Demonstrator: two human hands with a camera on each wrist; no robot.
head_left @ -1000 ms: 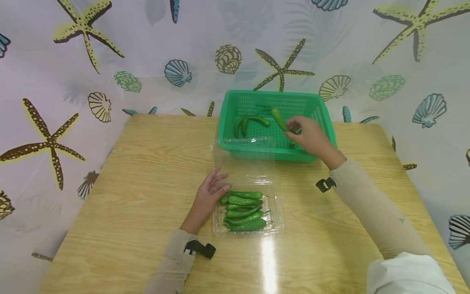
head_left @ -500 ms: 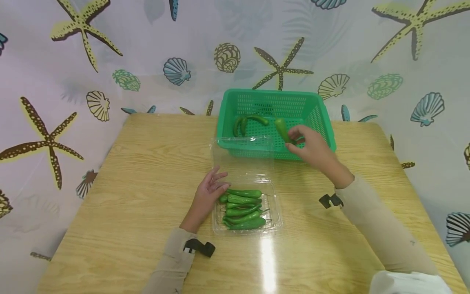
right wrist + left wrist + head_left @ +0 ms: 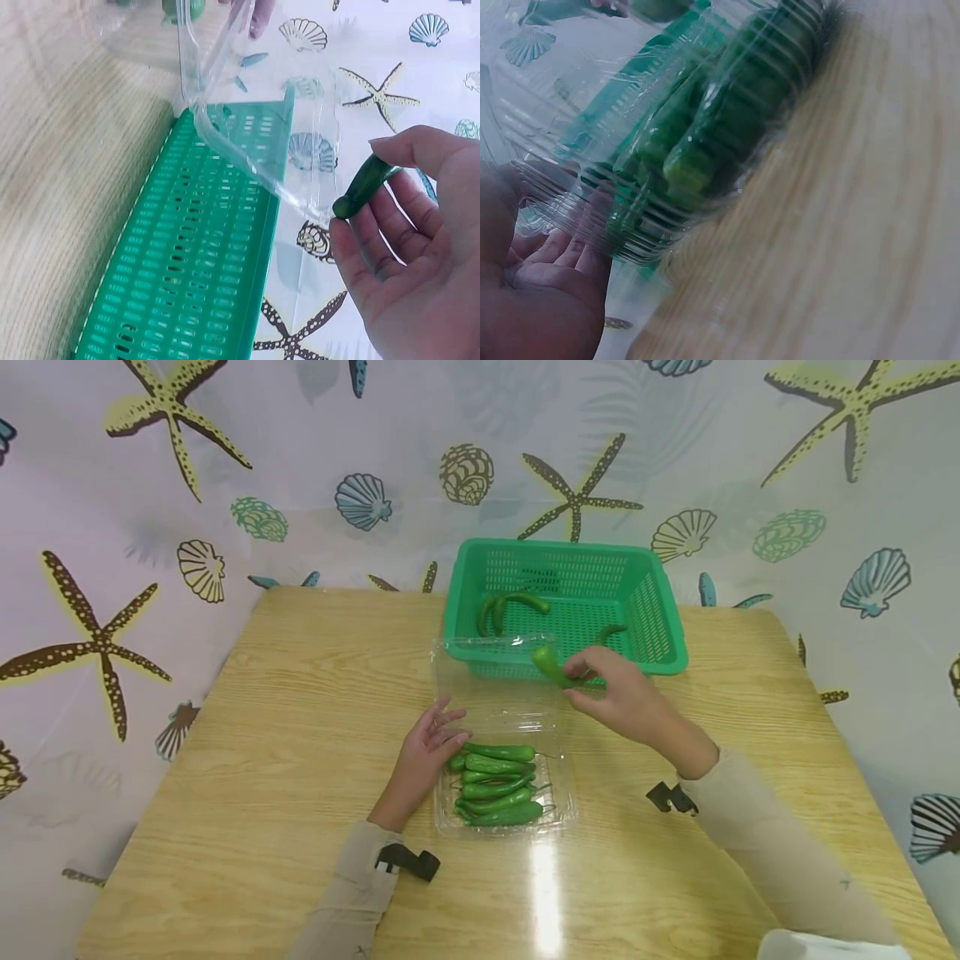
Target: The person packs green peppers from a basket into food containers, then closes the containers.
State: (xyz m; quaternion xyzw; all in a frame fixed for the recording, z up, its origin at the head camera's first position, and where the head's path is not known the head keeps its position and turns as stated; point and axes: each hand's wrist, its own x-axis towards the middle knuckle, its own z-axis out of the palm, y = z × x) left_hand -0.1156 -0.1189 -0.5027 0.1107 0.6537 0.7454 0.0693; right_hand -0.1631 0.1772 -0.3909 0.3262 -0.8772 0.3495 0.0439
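Note:
My right hand [image 3: 618,693] pinches a green pepper [image 3: 550,665] between thumb and fingers, above the front rim of the green basket [image 3: 660,667] and beside the raised lid. In the right wrist view this pepper [image 3: 364,186] points away from the palm. A clear plastic clamshell container [image 3: 566,818] stands open on the table, several green peppers [image 3: 498,793] lying side by side in its base. My left hand [image 3: 423,766] holds its left side near the hinge, thumb over the edge. Fingers [image 3: 592,259] show against the ribbed plastic in the left wrist view.
Several peppers [image 3: 525,602] lie at the left inside the basket, and one more [image 3: 611,632] near its front right. The container's transparent lid [image 3: 495,693] leans up against the basket's front. Behind the wooden table [image 3: 315,693] hangs a curtain [image 3: 300,443] with starfish and shells.
My right hand has brought the pepper from over the basket's inside toward me and left, to the front rim by the lid. The left hand has stayed at the container.

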